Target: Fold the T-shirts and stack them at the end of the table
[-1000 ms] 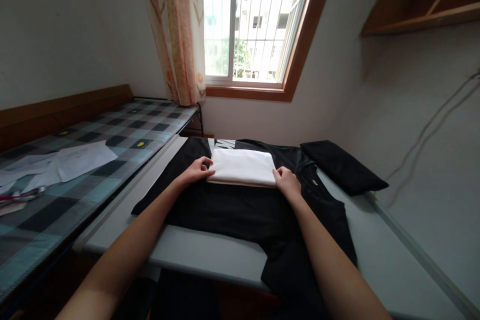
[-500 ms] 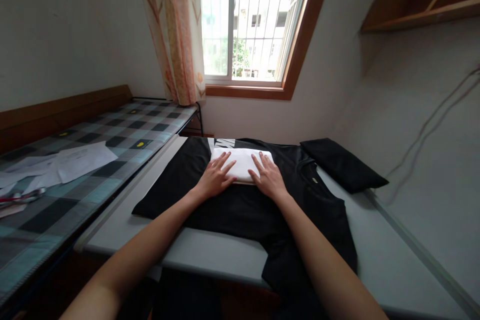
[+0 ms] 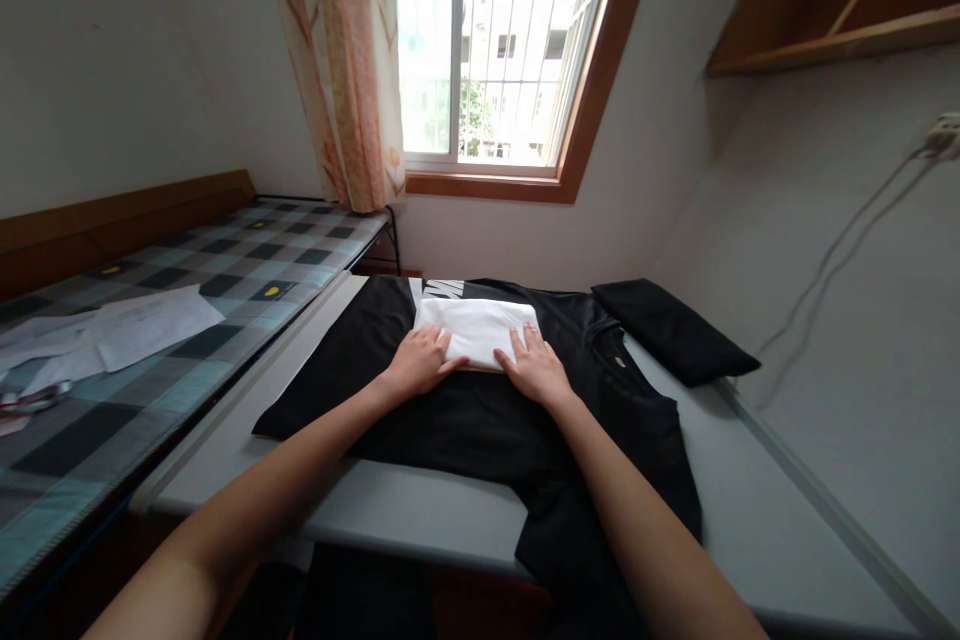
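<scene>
A folded white cloth (image 3: 480,328) lies on a black shirt (image 3: 450,430) with white lettering near its far edge. The shirt is spread over a light grey table (image 3: 420,510), and one sleeve hangs over the near edge. My left hand (image 3: 421,360) rests at the cloth's near left corner, its thumb stretched along the near edge. On the near right part of the cloth lies my right hand (image 3: 534,365), fingers apart and flat.
A folded black item (image 3: 671,330) sits at the table's far right. Left of the table, a checked bed (image 3: 300,245) holds papers (image 3: 142,325). Beyond are a curtain (image 3: 352,70) and a window. A wooden shelf (image 3: 885,35) hangs at upper right.
My left hand has drawn back from the top of the white cloth to its near left corner, its fingers closer together. My right hand has slid slightly nearer. The view has shifted slightly.
</scene>
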